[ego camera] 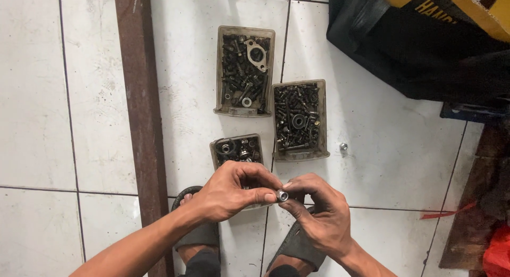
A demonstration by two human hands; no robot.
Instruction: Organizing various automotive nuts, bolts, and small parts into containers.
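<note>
Fingertips of left hand point(228, 194) and right hand point(319, 216) pinch one small metal nut point(282, 195) together (inspection stage, seemingly); sorting into a tray point(237, 149) likely needs a steady release.

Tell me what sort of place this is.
Probably a small repair workshop, worked at floor level. Three plastic trays of dark bolts and nuts sit on a white tiled floor, one holding a metal gasket. The left hand and right hand hold a small metal nut.

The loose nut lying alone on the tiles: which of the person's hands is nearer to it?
Right. The right hand is below the loose nut; the left hand is farther left.
</note>
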